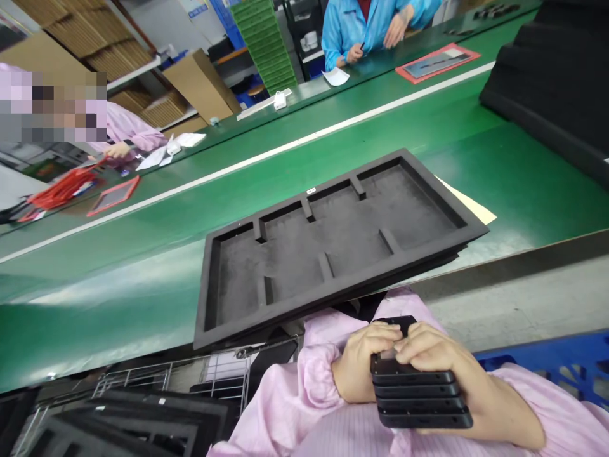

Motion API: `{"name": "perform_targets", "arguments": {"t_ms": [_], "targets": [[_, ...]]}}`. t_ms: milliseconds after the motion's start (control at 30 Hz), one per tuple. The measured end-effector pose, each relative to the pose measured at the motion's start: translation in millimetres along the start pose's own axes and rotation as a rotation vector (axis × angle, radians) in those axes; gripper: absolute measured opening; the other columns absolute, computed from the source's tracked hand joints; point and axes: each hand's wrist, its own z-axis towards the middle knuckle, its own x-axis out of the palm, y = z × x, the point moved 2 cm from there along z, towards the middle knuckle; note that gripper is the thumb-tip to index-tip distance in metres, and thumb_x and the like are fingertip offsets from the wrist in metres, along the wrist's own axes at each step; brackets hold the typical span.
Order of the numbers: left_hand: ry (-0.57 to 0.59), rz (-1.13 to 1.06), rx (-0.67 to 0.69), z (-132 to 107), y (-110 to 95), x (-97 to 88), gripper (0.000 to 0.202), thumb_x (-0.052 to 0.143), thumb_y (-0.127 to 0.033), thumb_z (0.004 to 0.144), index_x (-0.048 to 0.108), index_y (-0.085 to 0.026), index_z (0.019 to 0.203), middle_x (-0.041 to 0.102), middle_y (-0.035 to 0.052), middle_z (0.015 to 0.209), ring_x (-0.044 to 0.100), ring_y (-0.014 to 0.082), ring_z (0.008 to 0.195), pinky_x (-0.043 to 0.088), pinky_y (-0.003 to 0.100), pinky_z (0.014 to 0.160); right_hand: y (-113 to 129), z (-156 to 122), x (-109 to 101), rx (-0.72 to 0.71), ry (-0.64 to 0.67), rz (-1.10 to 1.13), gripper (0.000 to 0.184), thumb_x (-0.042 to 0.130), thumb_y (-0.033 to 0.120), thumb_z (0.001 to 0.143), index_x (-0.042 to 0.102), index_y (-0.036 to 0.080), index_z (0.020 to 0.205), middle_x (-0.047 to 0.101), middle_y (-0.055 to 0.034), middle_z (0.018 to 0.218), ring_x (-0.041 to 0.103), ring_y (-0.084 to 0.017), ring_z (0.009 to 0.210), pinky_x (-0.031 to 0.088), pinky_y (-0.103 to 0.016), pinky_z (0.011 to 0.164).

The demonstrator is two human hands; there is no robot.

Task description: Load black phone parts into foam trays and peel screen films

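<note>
My left hand (358, 365) and my right hand (440, 365) are both closed round a stack of several flat black cases (419, 397), held against my pink sleeves at the bottom of the view. Fingers of both hands curl over the top case. Just beyond them a black foam tray (214, 279) with several empty compartments lies on the green conveyor belt (143, 273), its near edge overhanging the belt's edge.
A wire rack (223, 371) with more black foam trays (133, 425) stands at lower left. A pile of black foam (552, 76) sits at upper right, a blue crate (552, 365) at lower right. Across the belt, a person in blue (366, 25) and one in pink (128, 136) work by red-framed panels (438, 62).
</note>
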Motion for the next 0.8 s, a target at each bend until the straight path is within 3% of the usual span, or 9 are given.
{"name": "perform_targets", "arguments": {"t_ms": [200, 500, 567, 667, 733, 767, 800], "targets": [[-0.009, 0.011, 0.016, 2.3, 1.2, -1.6, 0.033, 0.055, -0.043, 0.083, 0.044, -0.024, 0.108, 0.070, 0.0112, 0.092, 0.069, 0.0261, 0.090, 0.056, 0.037, 0.083, -4.5, -1.2, -2.8, 0.001, 0.015, -0.007, 0.042, 0.065, 0.040, 0.085, 0.043, 0.029, 0.118, 0.061, -0.0041, 0.094, 0.062, -0.020, 0.084, 0.050, -0.033, 0.080], [-0.015, -0.020, -0.066, 0.0, 7.5, 1.2, 0.038, 0.061, -0.046, 0.077, 0.045, -0.028, 0.107, 0.069, 0.0079, 0.093, 0.069, 0.0254, 0.086, 0.057, 0.038, 0.079, -9.3, 2.7, -0.4, 0.056, 0.003, 0.035, 0.038, 0.064, 0.043, 0.086, 0.044, 0.030, 0.116, 0.060, -0.0041, 0.094, 0.061, -0.020, 0.085, 0.050, -0.032, 0.077], [-0.018, -0.037, -0.083, 3.1, 5.5, -0.3, 0.037, 0.061, -0.048, 0.077, 0.046, -0.028, 0.105, 0.069, 0.0062, 0.089, 0.069, 0.0235, 0.082, 0.059, 0.035, 0.073, -7.9, 5.7, -2.5, 0.071, -0.009, 0.065, 0.038, 0.064, 0.046, 0.085, 0.046, 0.030, 0.113, 0.059, -0.0037, 0.093, 0.060, -0.019, 0.085, 0.050, -0.030, 0.076], [0.003, -0.082, -0.086, 1.2, 8.2, -3.9, 0.021, 0.053, -0.038, 0.086, 0.049, -0.029, 0.105, 0.069, 0.0032, 0.083, 0.069, 0.0183, 0.073, 0.059, 0.028, 0.065, -8.5, 6.9, -18.4, 0.089, 0.087, 0.193, 0.047, 0.062, 0.060, 0.080, 0.049, 0.027, 0.110, 0.060, -0.0053, 0.093, 0.061, -0.020, 0.084, 0.052, -0.033, 0.075], [0.060, -0.135, -0.103, -5.5, 19.7, -5.5, 0.019, 0.050, -0.037, 0.088, 0.052, -0.031, 0.106, 0.071, 0.0036, 0.088, 0.070, 0.0205, 0.079, 0.059, 0.031, 0.069, -18.0, 4.1, -47.2, 0.153, -0.060, 0.169, 0.053, 0.049, 0.075, 0.078, 0.051, 0.025, 0.096, 0.062, -0.0039, 0.082, 0.063, -0.021, 0.074, 0.054, -0.034, 0.067], [0.075, -0.179, -0.108, -9.1, 27.2, -6.1, 0.024, 0.050, -0.044, 0.085, 0.054, -0.032, 0.106, 0.072, 0.0038, 0.088, 0.070, 0.0236, 0.079, 0.060, 0.035, 0.070, -26.3, 1.4, -67.8, 0.211, -0.236, 0.099, 0.055, 0.041, 0.078, 0.079, 0.050, 0.025, 0.088, 0.062, -0.0026, 0.075, 0.062, -0.020, 0.068, 0.054, -0.034, 0.064], [0.030, -0.209, -0.110, -11.7, 34.5, -7.4, 0.025, 0.054, -0.048, 0.081, 0.055, -0.034, 0.102, 0.072, 0.0023, 0.084, 0.071, 0.0246, 0.073, 0.060, 0.036, 0.065, -36.2, -2.6, -91.8, 0.291, -0.491, -0.034, 0.058, 0.035, 0.082, 0.077, 0.046, 0.025, 0.078, 0.058, -0.0003, 0.065, 0.060, -0.019, 0.059, 0.053, -0.032, 0.057]]}}
